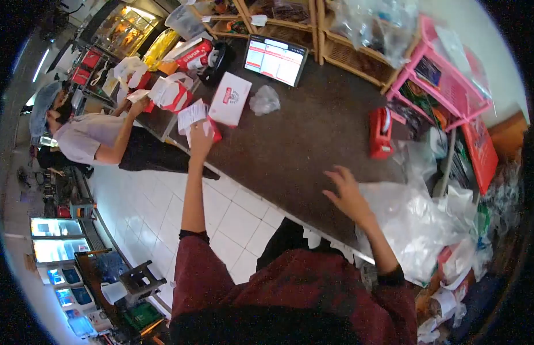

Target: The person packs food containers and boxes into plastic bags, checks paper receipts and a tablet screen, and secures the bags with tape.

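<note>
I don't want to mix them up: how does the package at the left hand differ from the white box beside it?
The left hand is at the package; no hand is at the white box. A printed slip hides much of the package, while the white box's top is uncovered, showing red print and a dark round emblem. Both are over the dark counter and show some red.

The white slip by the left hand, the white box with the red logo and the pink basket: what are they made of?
White slip: likely matt paper; it looks thin and carries print.
White box: probably smooth cardboard, with flat panels and crisp edges.
Pink basket: looks like smooth plastic, evenly coloured with open sides.
</note>
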A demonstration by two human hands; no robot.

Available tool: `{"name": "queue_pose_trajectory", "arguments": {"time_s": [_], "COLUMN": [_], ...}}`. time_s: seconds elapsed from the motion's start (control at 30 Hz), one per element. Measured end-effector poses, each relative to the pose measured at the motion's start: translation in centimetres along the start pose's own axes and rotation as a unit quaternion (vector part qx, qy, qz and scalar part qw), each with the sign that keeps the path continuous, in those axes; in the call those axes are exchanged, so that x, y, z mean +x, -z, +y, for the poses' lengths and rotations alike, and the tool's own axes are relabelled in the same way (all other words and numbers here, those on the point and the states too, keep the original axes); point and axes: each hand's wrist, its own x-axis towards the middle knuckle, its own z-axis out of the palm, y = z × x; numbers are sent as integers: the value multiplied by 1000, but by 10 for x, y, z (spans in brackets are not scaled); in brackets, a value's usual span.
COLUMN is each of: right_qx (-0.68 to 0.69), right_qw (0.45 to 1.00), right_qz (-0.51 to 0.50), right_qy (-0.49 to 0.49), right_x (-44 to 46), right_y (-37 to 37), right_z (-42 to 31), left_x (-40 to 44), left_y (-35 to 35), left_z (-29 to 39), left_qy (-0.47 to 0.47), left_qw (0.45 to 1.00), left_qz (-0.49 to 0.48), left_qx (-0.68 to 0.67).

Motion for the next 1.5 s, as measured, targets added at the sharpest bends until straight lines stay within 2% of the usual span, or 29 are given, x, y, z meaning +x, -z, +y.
{"name": "queue_pose_trajectory", "arguments": {"time_s": [0.07,0.13,0.2,0.23,0.27,0.3,0.33,0.37,0.4,0.43,0.5,0.53,0.57,0.6,0.67,0.7,0.73,0.8,0.83,0.87,0.9,0.93,1.03,1.1,1.2,1.3,1.37,1.43,1.5], "right_qx": [32,30,-46,-109,-172,-173,-98,-19,-49,-78,-31,-59,76,76,-37,2,3,-123,-121,-35,52,51,83,-6,-258,-283,-172,-225,-227], "right_qw": [995,995,998,992,976,976,991,991,989,979,978,956,963,965,987,1000,1000,967,966,965,955,953,961,968,948,942,954,972,970], "right_qz": [-99,-81,-14,59,131,126,83,38,108,179,208,204,173,165,100,-14,-18,-60,-60,-25,13,16,-81,-98,-124,-153,-223,-68,-72], "right_qy": [-13,-50,-45,-7,35,37,-46,-128,-93,-60,0,200,190,191,121,-21,-20,-213,-219,-258,-293,-299,-252,-232,-144,-97,-106,14,48], "right_x": [86,164,233,261,287,310,331,354,377,399,444,466,478,481,482,481,470,434,424,415,407,396,361,329,273,258,281,310,348], "right_y": [-43,-92,-116,-140,-160,-160,-155,-151,-145,-136,-116,-114,-115,-118,-126,-135,-141,-148,-159,-179,-187,-182,-159,-134,-106,-70,-49,-56,-54], "right_z": [-14,-23,-37,-26,-15,-13,-13,-16,-25,-36,-64,-62,-74,-85,-107,-117,-131,-151,-142,-125,-112,-105,-65,-49,-23,-3,8,19,22], "left_x": [34,57,68,72,70,66,66,65,66,69,70,70,68,69,75,73,71,68,67,65,61,48,12,-5,-39,-61,-62,-54,-58], "left_y": [1,-18,-32,-30,-37,-45,-46,-49,-57,-50,-45,-48,-51,-47,-32,-31,-32,-26,-15,-5,2,-2,-7,-4,-10,-19,-19,-8,-14], "left_z": [-31,-85,-117,-118,-128,-141,-148,-152,-162,-154,-152,-157,-160,-158,-149,-150,-151,-138,-120,-100,-82,-71,-26,21,82,124,147,161,158], "left_qy": [55,60,116,148,151,117,84,118,20,40,64,71,79,86,84,90,81,69,111,151,137,132,104,132,176,175,167,152,139], "left_qw": [998,998,993,988,988,992,995,989,994,990,984,984,984,984,990,989,990,990,979,964,961,961,936,901,856,844,852,867,889], "left_qz": [-4,-24,-14,-35,-38,-47,-53,-63,14,4,-13,-25,-35,-37,-83,-84,-93,-107,-157,-207,-240,-244,-336,-409,-475,-485,-471,-448,-401], "left_qx": [-29,-23,12,-1,-1,2,6,-58,-106,-136,-167,-160,-153,-154,-81,-80,-74,-69,-71,-74,-17,-20,-14,-63,-102,-150,-156,-157,-172]}}
